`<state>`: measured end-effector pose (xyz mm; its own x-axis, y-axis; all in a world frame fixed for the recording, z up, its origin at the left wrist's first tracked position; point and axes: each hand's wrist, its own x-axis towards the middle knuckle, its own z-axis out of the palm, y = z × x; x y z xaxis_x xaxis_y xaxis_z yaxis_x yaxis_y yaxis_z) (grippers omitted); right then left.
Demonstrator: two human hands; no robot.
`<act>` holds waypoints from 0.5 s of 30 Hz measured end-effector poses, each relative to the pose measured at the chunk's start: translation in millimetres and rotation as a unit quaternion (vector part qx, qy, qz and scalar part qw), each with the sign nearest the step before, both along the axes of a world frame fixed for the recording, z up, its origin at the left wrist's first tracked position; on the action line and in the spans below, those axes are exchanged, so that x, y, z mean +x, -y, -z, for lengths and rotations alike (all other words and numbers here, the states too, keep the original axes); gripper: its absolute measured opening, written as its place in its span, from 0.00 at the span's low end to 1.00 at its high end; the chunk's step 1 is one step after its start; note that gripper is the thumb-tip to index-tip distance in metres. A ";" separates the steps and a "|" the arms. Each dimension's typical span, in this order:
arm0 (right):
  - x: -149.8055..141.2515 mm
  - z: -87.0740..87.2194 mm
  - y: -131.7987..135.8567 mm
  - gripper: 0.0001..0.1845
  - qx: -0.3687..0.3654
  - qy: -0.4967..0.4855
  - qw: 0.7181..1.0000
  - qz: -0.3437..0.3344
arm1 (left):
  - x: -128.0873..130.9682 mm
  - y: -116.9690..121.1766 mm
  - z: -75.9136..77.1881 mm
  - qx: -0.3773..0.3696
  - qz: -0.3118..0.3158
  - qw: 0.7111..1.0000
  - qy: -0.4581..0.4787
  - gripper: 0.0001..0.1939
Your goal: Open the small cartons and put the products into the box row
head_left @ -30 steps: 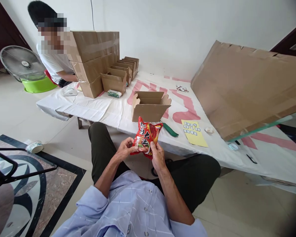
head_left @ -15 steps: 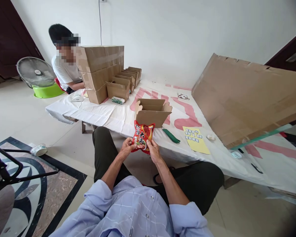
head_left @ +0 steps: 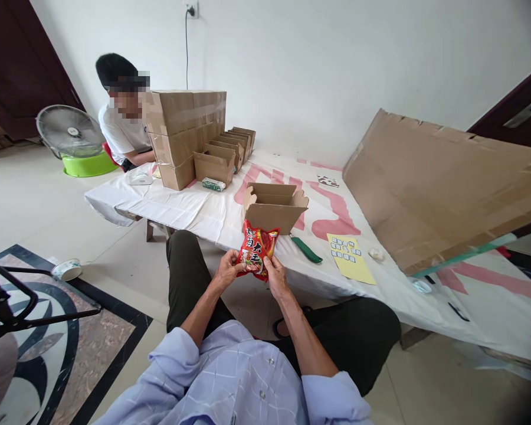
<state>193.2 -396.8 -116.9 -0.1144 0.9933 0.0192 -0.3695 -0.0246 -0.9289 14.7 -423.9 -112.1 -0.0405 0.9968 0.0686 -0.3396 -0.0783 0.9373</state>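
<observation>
Between my two hands is a red snack packet (head_left: 255, 248) with large printed characters, held above my lap in front of the table edge. My left hand (head_left: 228, 270) pinches its lower left corner. With thumb and fingers, my right hand (head_left: 275, 275) grips the lower right side. Just beyond the packet stands an open cardboard box (head_left: 274, 217) with its flaps up; the packet's top overlaps its front wall in view. To the right of the box lies a green-handled tool (head_left: 306, 249), and its tip is partly hidden by the box.
A yellow sheet (head_left: 351, 262) with blue-edged stickers lies at the right, near a tape roll (head_left: 376, 254). Stacked cartons (head_left: 186, 118) and a row of open boxes (head_left: 215, 165) stand at the left. A large cardboard sheet (head_left: 446, 189) leans at the right. A person (head_left: 126, 130) sits behind the cartons.
The view has shifted slightly, so the scene sits a little lower. The packet is turned a little in my hands; both hands keep hold of it.
</observation>
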 end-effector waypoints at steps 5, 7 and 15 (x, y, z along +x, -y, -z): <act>4.9 -13.3 0.4 0.39 0.017 0.006 1.000 0.000 | 1.7 0.6 -13.1 0.029 0.004 1.000 -0.004 0.30; 7.4 -18.3 -0.2 0.38 0.024 0.008 1.000 -0.002 | 2.5 0.1 -18.6 0.038 0.008 0.999 -0.006 0.30; 12.7 -28.5 -2.7 0.36 0.049 0.004 0.999 0.001 | 6.3 -2.2 -32.2 0.062 0.007 0.998 -0.013 0.28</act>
